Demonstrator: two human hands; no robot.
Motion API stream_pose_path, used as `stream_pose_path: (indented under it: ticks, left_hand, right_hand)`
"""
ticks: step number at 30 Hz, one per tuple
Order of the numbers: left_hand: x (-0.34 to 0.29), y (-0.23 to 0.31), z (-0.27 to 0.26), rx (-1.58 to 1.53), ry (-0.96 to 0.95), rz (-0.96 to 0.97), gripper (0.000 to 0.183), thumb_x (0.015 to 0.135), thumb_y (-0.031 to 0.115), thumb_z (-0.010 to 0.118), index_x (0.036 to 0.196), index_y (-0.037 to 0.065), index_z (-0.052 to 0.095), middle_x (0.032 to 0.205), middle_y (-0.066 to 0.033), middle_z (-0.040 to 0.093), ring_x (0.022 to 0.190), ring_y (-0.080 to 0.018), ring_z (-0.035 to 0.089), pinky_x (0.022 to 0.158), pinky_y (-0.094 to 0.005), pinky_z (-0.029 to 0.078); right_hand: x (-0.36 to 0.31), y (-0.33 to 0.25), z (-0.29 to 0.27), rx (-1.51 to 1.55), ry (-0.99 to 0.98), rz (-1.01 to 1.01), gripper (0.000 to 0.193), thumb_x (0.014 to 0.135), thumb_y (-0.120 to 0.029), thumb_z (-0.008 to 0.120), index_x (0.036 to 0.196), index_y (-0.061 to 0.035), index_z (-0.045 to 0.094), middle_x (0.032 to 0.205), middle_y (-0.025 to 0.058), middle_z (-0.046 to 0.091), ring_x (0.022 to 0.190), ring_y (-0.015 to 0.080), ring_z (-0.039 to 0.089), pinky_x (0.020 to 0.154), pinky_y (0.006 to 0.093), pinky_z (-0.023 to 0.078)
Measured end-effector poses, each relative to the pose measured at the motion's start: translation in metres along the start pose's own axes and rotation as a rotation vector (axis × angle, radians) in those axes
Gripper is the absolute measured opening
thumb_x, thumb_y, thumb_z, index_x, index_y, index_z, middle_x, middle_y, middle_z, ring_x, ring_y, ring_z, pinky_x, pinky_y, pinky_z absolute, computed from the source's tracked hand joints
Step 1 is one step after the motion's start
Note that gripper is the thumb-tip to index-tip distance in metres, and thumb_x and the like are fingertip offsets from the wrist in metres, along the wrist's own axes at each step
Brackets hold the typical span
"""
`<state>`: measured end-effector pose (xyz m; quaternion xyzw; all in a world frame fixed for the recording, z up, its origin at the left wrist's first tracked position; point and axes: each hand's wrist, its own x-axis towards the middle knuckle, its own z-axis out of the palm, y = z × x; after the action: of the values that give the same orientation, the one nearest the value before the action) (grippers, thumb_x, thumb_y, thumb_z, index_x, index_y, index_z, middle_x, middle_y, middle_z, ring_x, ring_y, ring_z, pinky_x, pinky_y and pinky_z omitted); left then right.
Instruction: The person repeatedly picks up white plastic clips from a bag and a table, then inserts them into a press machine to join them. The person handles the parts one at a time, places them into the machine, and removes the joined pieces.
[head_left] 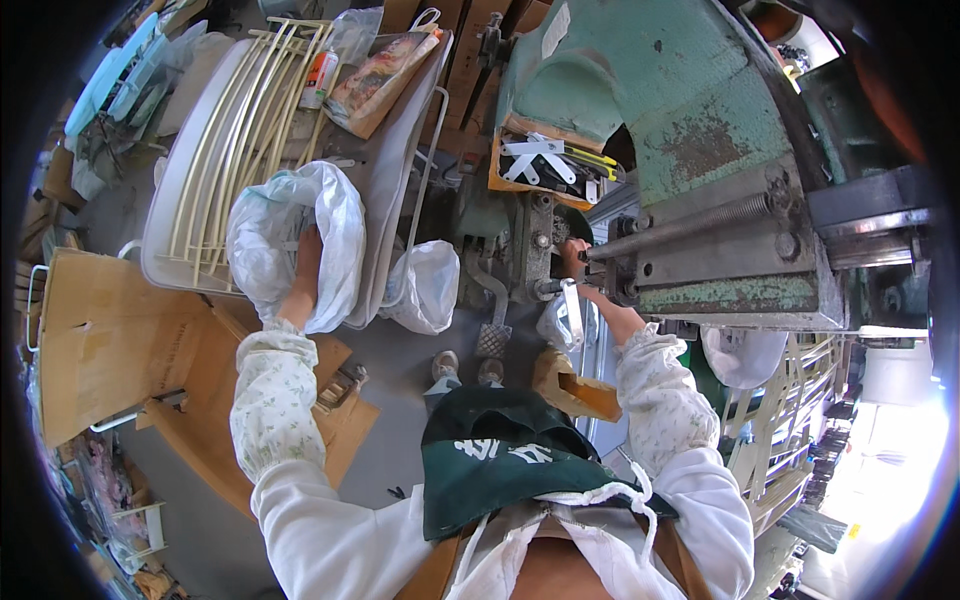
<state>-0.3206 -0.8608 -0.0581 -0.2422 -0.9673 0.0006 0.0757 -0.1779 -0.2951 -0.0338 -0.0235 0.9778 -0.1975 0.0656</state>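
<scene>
My left hand [308, 262] reaches down into an open white plastic bag [343, 215]. Its fingertips are lost among the folds, so what they touch is hidden. At the green press [690, 110], my right hand [574, 258] is in beside the metal tooling block [537, 240], its fingers looking closed. Whatever they hold is too small and shaded to name. Just below that hand a pale flat metal strip [572, 312] sticks out toward me; I cannot tell whether the hand touches it.
Pale metal rods [235, 130] fill a white tub on the left, next to a spray can [318, 78]. An orange-edged box [550, 165] of flat metal strips sits by the press. A foot pedal [492, 338] is near my shoes; cardboard [125, 340] stands at left.
</scene>
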Motion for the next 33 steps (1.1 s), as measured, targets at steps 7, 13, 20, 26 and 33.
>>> stream_pose_path:
  ticks: [7, 13, 20, 26, 33]
  left_hand:
    - [-0.007, 0.015, -0.001, -0.205, -0.234, -0.355, 0.032, 0.090, 0.012, 0.048, 0.117, -0.004, 0.053, 0.112, -0.0227, 0.058, 0.109, -0.0401, 0.053, 0.097, -0.0453, 0.041]
    - [0.012, 0.009, 0.004, -0.248, -0.391, -0.503, 0.031, 0.090, 0.012, 0.048, 0.116, -0.005, 0.054, 0.107, -0.0231, 0.060, 0.105, -0.0412, 0.055, 0.095, -0.0458, 0.043]
    - [-0.014, -0.039, 0.008, -0.436, -0.211, -0.647, 0.025, 0.091, 0.012, 0.050, 0.108, -0.005, 0.057, 0.092, -0.0198, 0.065, 0.091, -0.0389, 0.062, 0.084, -0.0457, 0.050]
    - [-0.041, -0.024, -0.053, -1.462, 0.164, -0.930, 0.023, 0.092, 0.019, 0.058, 0.103, -0.001, 0.057, 0.082, -0.0075, 0.063, 0.069, -0.0135, 0.060, 0.057, -0.0279, 0.047]
    - [-0.072, 0.021, -0.086, -1.881, 0.380, -0.897, 0.022, 0.091, 0.020, 0.060, 0.101, 0.001, 0.059, 0.068, 0.0011, 0.049, 0.054, -0.0072, 0.042, 0.050, -0.0213, 0.034]
  right_hand:
    - [0.003, -0.006, 0.001, 0.030, 0.015, 0.020, 0.025, 0.068, -0.013, 0.072, 0.090, -0.0042, 0.065, 0.083, 0.0139, 0.062, 0.075, 0.0288, 0.058, 0.061, 0.0396, 0.049]
    - [-0.021, -0.004, -0.003, 0.063, -0.018, 0.035, 0.026, 0.070, -0.014, 0.072, 0.092, -0.0043, 0.064, 0.083, 0.0117, 0.061, 0.073, 0.0256, 0.056, 0.060, 0.0373, 0.047]
    - [-0.008, -0.005, 0.001, 0.092, 0.045, 0.004, 0.027, 0.072, -0.015, 0.072, 0.095, -0.0045, 0.063, 0.083, 0.0091, 0.060, 0.071, 0.0218, 0.054, 0.058, 0.0346, 0.045]
    - [0.027, -0.005, 0.017, 0.084, 0.169, -0.018, 0.028, 0.073, -0.016, 0.073, 0.097, -0.0046, 0.062, 0.083, 0.0069, 0.059, 0.070, 0.0185, 0.052, 0.057, 0.0324, 0.043]
    - [0.041, -0.031, -0.010, 0.426, 0.263, -0.001, 0.030, 0.075, -0.017, 0.073, 0.099, -0.0047, 0.061, 0.083, 0.0044, 0.058, 0.068, 0.0147, 0.049, 0.055, 0.0297, 0.041]
